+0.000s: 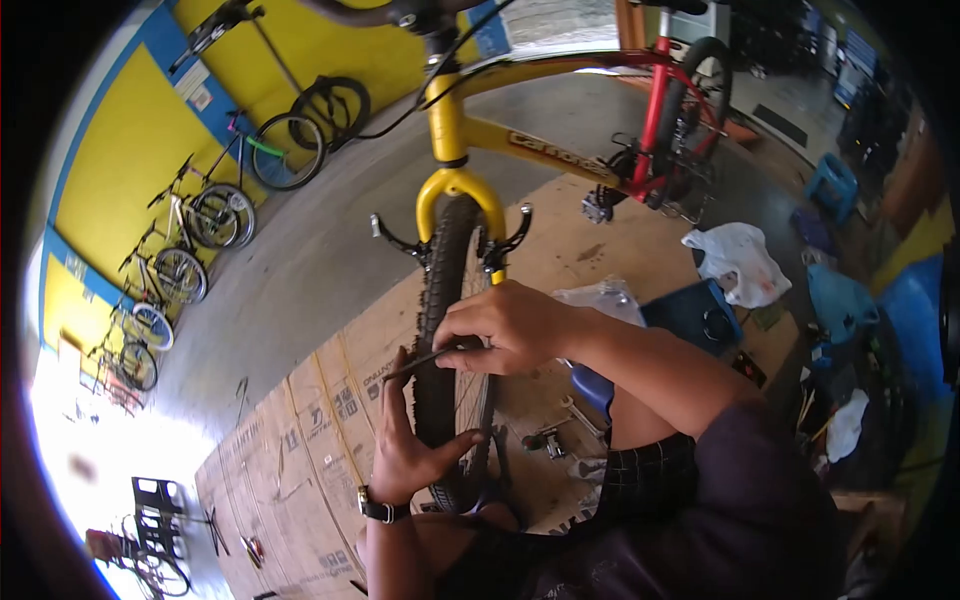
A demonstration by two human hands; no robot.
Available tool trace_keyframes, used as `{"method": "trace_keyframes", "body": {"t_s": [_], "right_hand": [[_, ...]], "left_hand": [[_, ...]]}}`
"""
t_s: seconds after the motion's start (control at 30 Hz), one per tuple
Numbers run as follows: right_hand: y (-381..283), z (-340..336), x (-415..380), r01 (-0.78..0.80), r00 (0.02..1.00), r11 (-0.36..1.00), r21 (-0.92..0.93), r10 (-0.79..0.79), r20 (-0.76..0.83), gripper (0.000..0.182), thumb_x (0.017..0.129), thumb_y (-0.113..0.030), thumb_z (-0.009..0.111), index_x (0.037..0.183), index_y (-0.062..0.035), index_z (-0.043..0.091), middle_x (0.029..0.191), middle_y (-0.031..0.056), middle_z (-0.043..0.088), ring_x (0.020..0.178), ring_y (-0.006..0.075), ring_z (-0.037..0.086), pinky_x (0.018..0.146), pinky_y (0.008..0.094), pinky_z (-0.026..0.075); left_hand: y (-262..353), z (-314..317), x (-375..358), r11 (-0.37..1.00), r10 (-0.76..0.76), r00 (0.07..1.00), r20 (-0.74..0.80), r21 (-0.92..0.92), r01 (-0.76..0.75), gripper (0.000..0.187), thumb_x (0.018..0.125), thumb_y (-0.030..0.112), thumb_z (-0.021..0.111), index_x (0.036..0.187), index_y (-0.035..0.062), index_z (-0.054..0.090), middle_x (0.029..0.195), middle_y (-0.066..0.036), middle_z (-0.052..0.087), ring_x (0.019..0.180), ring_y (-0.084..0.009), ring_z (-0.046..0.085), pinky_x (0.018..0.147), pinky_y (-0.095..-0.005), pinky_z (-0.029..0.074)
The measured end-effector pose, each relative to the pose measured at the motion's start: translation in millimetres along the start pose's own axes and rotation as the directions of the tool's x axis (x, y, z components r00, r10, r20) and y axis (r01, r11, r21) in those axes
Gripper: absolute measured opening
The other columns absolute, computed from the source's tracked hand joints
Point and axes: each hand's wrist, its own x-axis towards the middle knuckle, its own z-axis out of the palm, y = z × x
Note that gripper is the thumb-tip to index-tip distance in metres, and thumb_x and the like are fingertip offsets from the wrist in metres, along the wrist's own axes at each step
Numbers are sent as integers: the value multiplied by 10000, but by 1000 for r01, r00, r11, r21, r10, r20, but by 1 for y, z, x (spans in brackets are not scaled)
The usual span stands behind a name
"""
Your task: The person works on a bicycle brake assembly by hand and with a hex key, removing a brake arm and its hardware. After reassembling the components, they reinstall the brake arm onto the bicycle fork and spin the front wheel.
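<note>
The front wheel's knobby black tyre [434,390] stands upright under the yellow fork [460,185] of a yellow and red bicycle [540,145]. My right hand [505,328] is closed in a pinch on a thin dark stick-like piece [425,360], which lies across the tyre. Its exact kind I cannot make out. On the tyre's left side, my left hand [408,450] has its fingers stretched up and its thumb spread toward the spokes. Its fingertips are close to the far end of the dark piece. Black brake arms [515,235] stick out from the fork.
Flattened cardboard [300,450] covers the floor. Wrenches [580,415] and a small metal part [550,443] lie right of the wheel. Beyond them are a blue tray [690,315] and a white plastic bag [740,262]. Several bicycles [185,225] line the yellow wall.
</note>
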Motion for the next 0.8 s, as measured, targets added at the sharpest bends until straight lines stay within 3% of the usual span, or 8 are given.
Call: {"method": "trace_keyframes", "body": {"t_s": [0.13,0.3,0.43,0.53,0.6,0.7,0.77,0.8], "right_hand": [[5,-18,-9,-28,994,998,50,33,-106,259,896,-306,723,941,-51,716,814,114,703,746,267,693,652,371,519],[19,-38,-32,-42,962,998,-44,29,-272,150,885,-185,754,926,-45,717,746,68,676,631,192,635,585,311,466],[12,-41,-52,-66,915,980,-185,-14,-403,179,897,-212,742,905,-33,724,756,86,691,676,159,654,608,298,478],[-27,-25,-68,-258,845,965,49,250,-472,161,899,-182,724,890,-21,712,743,65,677,691,130,636,630,287,481],[-32,-14,-90,-219,904,940,261,296,-308,145,895,-154,703,889,-10,703,735,39,661,708,117,622,657,289,486],[-79,-7,-76,-373,887,903,213,281,366,133,887,-171,713,914,-40,716,795,64,707,733,122,641,676,309,501],[-76,24,-88,-636,554,766,96,366,748,172,880,-222,757,974,-78,745,816,66,722,734,114,655,687,290,514],[-79,46,-94,-739,298,662,-124,487,821,275,915,-333,717,1047,-91,733,856,108,731,756,202,692,712,345,539]], "left_hand": [[5,7,-9,996,11,997,-71,93,-4,1211,634,325,942,1528,-51,217,1543,-275,338,1375,-400,432,1132,-500,363],[-17,-1,-24,996,46,984,-172,84,-32,1126,758,583,801,1546,-3,248,1537,-270,312,1371,-426,423,1122,-515,374],[-27,-7,-33,996,86,936,-341,55,-72,1002,833,577,734,1530,-3,308,1511,-242,381,1357,-392,457,1107,-492,384],[-21,-10,-41,991,-74,893,-443,-129,18,805,918,414,686,1517,-4,346,1506,-221,421,1353,-343,475,1117,-472,366],[-24,-8,-41,898,-256,838,-482,-439,22,653,960,254,646,1500,-1,383,1488,-200,462,1357,-308,476,1125,-434,359],[-15,-6,-45,876,-239,839,-489,-482,-32,611,938,228,678,1451,-7,444,1454,-207,495,1353,-307,479,1119,-421,371],[-26,-4,-44,947,-149,875,-461,-321,-7,626,918,265,708,1422,-15,464,1426,-232,505,1335,-348,488,1113,-430,381],[-30,-6,-49,975,-146,901,-408,-213,62,646,906,288,723,1413,-18,466,1414,-246,505,1323,-374,491,1111,-440,386]]}}
